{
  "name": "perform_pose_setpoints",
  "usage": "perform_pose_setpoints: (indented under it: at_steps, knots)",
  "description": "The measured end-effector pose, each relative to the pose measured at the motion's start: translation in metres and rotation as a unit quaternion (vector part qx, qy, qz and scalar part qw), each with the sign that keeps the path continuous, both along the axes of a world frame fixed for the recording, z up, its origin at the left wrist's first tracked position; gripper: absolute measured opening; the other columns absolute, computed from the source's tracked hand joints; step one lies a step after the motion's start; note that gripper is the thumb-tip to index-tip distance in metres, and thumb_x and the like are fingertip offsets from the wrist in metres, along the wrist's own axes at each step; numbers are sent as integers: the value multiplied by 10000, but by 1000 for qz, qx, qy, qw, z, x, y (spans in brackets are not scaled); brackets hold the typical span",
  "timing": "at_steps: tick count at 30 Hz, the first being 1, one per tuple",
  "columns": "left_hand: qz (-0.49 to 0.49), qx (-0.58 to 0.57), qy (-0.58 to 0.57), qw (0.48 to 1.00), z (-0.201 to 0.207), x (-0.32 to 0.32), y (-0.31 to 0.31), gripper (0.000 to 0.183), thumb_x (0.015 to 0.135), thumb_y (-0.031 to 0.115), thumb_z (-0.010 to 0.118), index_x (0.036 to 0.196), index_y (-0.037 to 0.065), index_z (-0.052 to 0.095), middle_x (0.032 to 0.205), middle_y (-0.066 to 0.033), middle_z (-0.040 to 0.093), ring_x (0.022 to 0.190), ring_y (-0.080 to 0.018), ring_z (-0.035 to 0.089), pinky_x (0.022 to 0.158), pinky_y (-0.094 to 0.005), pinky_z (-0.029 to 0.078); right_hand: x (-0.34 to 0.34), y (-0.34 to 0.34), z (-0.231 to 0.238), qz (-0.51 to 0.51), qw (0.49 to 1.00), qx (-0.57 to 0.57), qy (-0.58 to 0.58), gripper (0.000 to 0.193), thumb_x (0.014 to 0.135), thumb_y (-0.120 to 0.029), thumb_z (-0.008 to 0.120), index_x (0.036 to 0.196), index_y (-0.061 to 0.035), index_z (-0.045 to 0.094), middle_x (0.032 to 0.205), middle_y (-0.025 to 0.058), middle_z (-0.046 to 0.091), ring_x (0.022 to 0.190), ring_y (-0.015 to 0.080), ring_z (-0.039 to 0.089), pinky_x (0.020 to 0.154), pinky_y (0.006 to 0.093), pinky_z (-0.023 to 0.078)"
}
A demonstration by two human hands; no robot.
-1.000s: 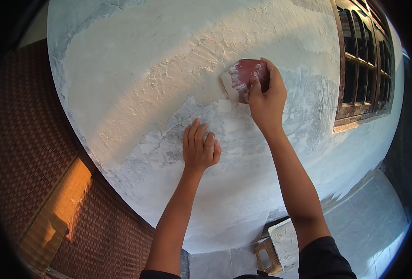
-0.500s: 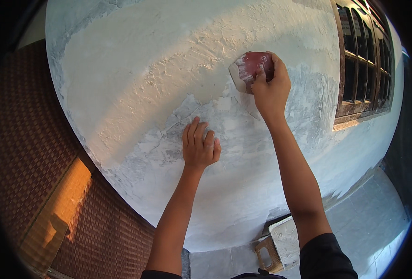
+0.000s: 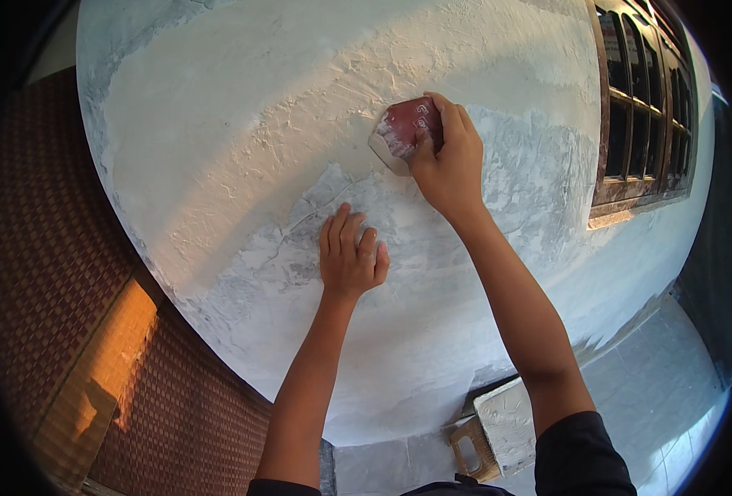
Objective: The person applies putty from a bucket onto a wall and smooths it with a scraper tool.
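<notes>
My right hand [image 3: 450, 161] grips a dark red flat putty scraper [image 3: 403, 124], thumb on its near face and fingers behind. Pale wet putty coats the scraper's left edge, which rests against the wall [image 3: 217, 107]. Lower and to the left, my left hand [image 3: 351, 255] lies against a grey patchy part of the wall, its fingers stretched out and holding nothing. A band of rough, ridged cream putty [image 3: 300, 116] runs diagonally above both hands. Smoother putty lies above that band.
At the upper right is a wooden window frame [image 3: 622, 194] with dark panes. Woven brown matting [image 3: 60, 190] covers the left side. Below, a putty-smeared tray [image 3: 507, 426] with a handle stands on the grey tiled floor [image 3: 639, 388].
My right hand has slid the scraper left and slightly down along the wall. My left hand stays at almost the same spot.
</notes>
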State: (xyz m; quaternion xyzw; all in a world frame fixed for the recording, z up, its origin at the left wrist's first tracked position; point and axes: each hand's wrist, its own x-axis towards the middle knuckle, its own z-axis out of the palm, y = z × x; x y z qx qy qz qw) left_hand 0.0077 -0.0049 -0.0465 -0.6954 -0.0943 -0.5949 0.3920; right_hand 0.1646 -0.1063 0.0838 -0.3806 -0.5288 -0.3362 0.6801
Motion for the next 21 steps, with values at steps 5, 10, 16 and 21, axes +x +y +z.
perform_pose_setpoints:
  at_steps: [5, 10, 16, 21]
  knots:
    - [-6, -1, -3, 1000, -1, 4, -1, 284, 910, 247, 519, 1137, 87, 461, 1199, -155, 508, 1231, -391, 484, 996, -541, 368, 25, -5, 5, 9, 994, 42, 106, 445, 778, 38, 579, 1221, 38, 540, 1028, 209, 603, 924, 379, 620, 801, 422, 498]
    - [1, 5, 1, 1000, -1, -2, 1, 285, 908, 241, 521, 1139, 85, 462, 1193, -157, 514, 1227, -394, 487, 995, -537, 367, -27, 5, -6, 54, 998, -14, -25, 450, 768, 42, 576, 1215, 39, 529, 1017, 231, 587, 911, 416, 594, 774, 452, 485]
    - [2, 3, -1, 1000, 0, 3, -3, 274, 910, 242, 521, 1128, 85, 469, 1192, -159, 516, 1220, -397, 489, 990, -535, 371, 21, 0, 8, 3, 992, 61, 111, 395, 794, 33, 584, 1186, 55, 535, 1035, 235, 597, 917, 392, 610, 797, 434, 499]
    - [1, 2, 0, 1000, 0, 2, 1, 273, 911, 241, 521, 1128, 83, 468, 1187, -156, 517, 1217, -395, 491, 988, -534, 370, -15, 5, 1, 45, 997, 55, 31, 396, 790, 24, 588, 1182, 50, 537, 1027, 229, 598, 932, 394, 607, 807, 423, 494]
